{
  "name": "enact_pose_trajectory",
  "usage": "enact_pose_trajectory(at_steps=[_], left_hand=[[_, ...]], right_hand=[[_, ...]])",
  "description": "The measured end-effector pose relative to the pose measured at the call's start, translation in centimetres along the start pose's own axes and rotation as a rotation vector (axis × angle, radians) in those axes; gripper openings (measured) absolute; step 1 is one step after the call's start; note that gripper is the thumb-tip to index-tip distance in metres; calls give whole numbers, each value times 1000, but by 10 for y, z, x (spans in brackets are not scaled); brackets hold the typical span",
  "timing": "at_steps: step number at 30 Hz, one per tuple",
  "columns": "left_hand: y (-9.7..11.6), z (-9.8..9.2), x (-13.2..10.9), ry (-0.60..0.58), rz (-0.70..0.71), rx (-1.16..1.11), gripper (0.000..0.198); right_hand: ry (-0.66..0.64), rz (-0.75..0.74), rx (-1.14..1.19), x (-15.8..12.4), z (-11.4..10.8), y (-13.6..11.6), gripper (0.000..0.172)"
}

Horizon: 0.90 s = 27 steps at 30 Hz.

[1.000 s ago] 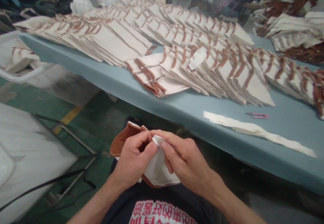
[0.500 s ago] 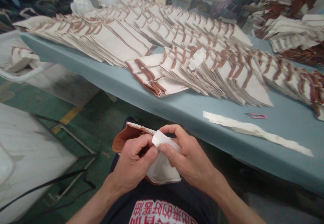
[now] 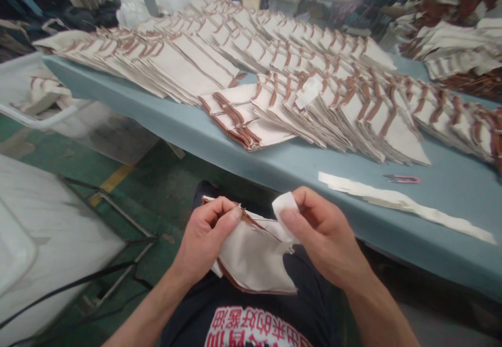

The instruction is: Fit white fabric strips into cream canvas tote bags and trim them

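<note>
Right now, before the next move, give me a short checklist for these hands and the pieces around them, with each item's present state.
1. Hold of the left hand on the cream canvas piece with brown edging: ok, firmly pinched.
2. Pinch of the right hand on the small white fabric tab: ok.
3. Tab joined to the canvas piece: cannot tell.
4. The pink-handled thread snips on the blue-grey table: ok, in neither hand.
5. The long cream fabric strip: ok, lying apart from the hands.
6. The fanned rows of canvas pieces: ok, all on the table.
</note>
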<state>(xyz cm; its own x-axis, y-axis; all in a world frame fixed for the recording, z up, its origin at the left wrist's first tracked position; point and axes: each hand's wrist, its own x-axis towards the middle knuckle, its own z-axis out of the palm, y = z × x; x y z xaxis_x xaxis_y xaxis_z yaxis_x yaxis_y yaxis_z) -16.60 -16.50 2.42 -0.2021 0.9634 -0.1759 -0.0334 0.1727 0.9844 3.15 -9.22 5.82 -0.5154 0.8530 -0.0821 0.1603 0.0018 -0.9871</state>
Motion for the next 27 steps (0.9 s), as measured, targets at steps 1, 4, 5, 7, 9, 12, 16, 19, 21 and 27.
enact_pose_trajectory(at_steps=[1,4,5,7,9,12,16,19,21,27], left_hand=[[-2,-1,0,-13,-17,-35,35],[-8,-2,0,-52,-28,-114,35],[-9,-2,0,-60,-19,-127,35],[-9,-1,0,-71,4,-137,35],[-8,-1,0,-77,25,-125,37],[-7,-2,0,-80,51,-82,39],[-6,-3,-1,-99,46,-32,39],[-5,-2,-2,-98,60,-2,39],[-2,-2,-3,-85,96,27,39],[4,0,-4,-79,137,72,36]], right_hand=[[-41,76,71,-2,1,0,35],[-107,220,182,-7,12,3,43],[-100,230,185,-8,16,4,43],[-72,219,163,-10,24,6,41],[-35,187,100,-11,29,7,37],[26,107,-46,-13,30,4,31],[73,-47,-147,-14,28,-2,25],[114,-170,-184,-15,28,-5,22],[110,-124,-192,-15,29,-6,23],[66,56,-146,-13,37,-2,29]])
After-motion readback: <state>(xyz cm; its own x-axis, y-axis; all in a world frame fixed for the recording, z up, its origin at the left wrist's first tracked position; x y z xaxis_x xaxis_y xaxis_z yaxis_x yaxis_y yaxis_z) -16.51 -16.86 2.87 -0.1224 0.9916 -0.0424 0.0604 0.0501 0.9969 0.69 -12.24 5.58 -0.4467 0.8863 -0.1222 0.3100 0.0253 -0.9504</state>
